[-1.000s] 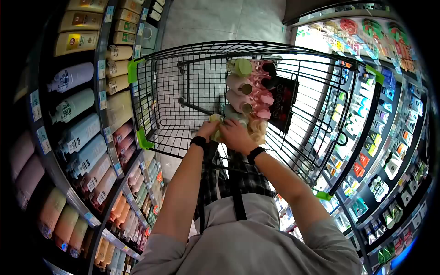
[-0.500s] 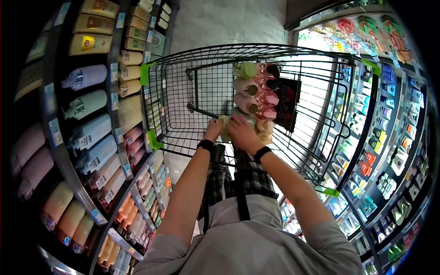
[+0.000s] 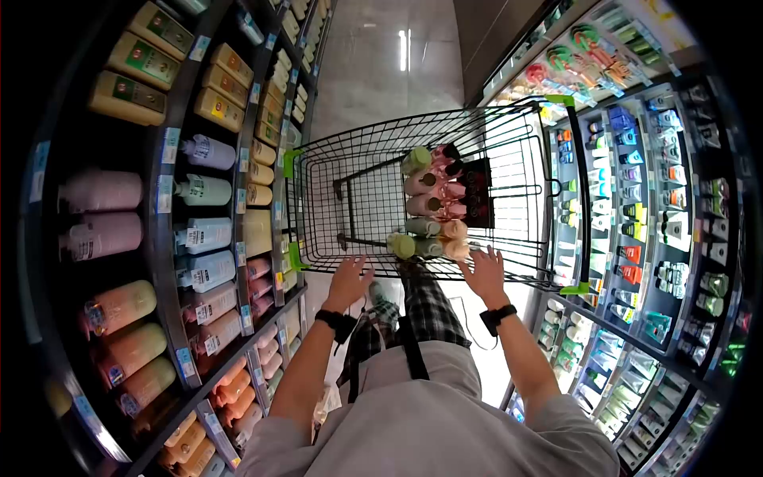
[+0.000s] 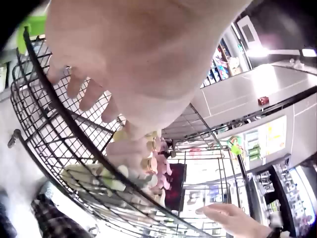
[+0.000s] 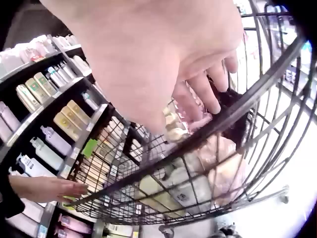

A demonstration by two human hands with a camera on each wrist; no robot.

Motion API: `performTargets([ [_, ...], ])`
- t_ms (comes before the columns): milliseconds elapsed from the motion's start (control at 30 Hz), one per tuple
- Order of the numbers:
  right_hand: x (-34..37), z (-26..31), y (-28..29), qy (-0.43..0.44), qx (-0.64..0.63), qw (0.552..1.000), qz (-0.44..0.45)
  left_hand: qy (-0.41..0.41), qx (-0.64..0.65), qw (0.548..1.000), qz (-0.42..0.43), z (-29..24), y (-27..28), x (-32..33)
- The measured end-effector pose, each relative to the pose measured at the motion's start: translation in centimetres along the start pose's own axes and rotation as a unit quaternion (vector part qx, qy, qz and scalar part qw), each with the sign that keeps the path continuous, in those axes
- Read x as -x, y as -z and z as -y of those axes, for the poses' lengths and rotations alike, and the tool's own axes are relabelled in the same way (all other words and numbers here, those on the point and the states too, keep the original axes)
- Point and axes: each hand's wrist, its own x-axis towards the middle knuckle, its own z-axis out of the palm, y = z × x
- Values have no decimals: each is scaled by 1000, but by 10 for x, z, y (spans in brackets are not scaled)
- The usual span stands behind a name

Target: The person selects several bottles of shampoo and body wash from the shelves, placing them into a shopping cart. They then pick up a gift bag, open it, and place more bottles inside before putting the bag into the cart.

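A wire shopping cart [image 3: 300, 257] with green corners stands before me. Inside, toward its near side, are rows of bottles: a pale green-capped bottle [image 3: 403, 246] nearest me, pink bottles [image 3: 420, 184] beyond, and cream-coloured items [image 3: 455, 239] beside them. My left hand [image 3: 347, 285] is at the near rim, left of the bottles, with fingers spread and nothing held. On the other side of them, my right hand [image 3: 483, 278] hovers at the same rim, also with fingers apart. Both wrist views show the palm [image 4: 129, 54] and loose, unoccupied fingers [image 5: 204, 91] over the black wire.
A dark box [image 3: 479, 193] leans by the bottles in the cart. Shelves of pump bottles [image 3: 211, 271] line the left side. On the right stands a brightly lit rack [image 3: 632, 207] of small tubes and packs. Grey aisle floor [image 3: 373, 79] runs ahead.
Both hands held the pale green-capped bottle together; they have let go of it and moved apart, left and right, back to the near rim. The head view has turned, and the cart appears smaller.
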Motion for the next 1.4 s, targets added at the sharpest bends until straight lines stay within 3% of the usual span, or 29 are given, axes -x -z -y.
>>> performTargets([
  [33,15,-5,-10,-17,39,999,-19,-42,-135,990,-22,1,-9,12],
  [67,25,-5,-14,-19,51,998,-16,5,-130,990,54,-8,-7,24],
  [100,31,-4,-16,-20,63,998,-14,1,-132,990,49,-13,-9,31],
  [133,33,-2,-19,22,41,995,-89,13,-172,983,57,-19,-12,37],
  [167,33,-1,-23,11,46,997,-68,25,-212,975,65,-22,-13,42],
  [267,30,3,-16,46,94,983,-151,30,-214,972,87,-11,-23,39],
  [333,21,5,-2,-29,38,997,60,43,-200,972,114,-8,-21,34],
  [367,20,1,-10,-2,62,998,-7,45,-203,972,112,-6,-19,33],
  [433,15,3,-7,-30,49,997,46,51,-215,964,147,-5,-16,27],
  [467,15,2,-9,-8,60,998,-26,53,-219,963,148,-5,-15,25],
  [567,5,-1,-11,-16,41,999,12,78,-234,957,155,-16,-5,17],
  [767,-27,-3,-3,24,-27,998,-47,77,-247,944,206,-22,29,-21],
  [900,-56,-5,10,32,-51,998,-25,105,-309,919,221,-43,55,-52],
  [967,-71,-6,13,75,-84,985,-132,112,-343,911,198,-42,60,-69],
  [1000,-77,-8,15,67,-118,987,-82,110,-347,911,194,-45,62,-75],
  [1100,-98,-12,22,124,-91,984,-93,115,-293,935,164,-61,68,-98],
  [1133,-102,-14,25,116,-121,984,-59,110,-306,930,170,-69,69,-101],
  [1233,-106,-16,30,91,-83,986,-115,119,-258,940,189,-87,81,-115],
  [1400,-139,-26,39,120,-58,991,-5,104,-267,941,182,-95,98,-139],
])
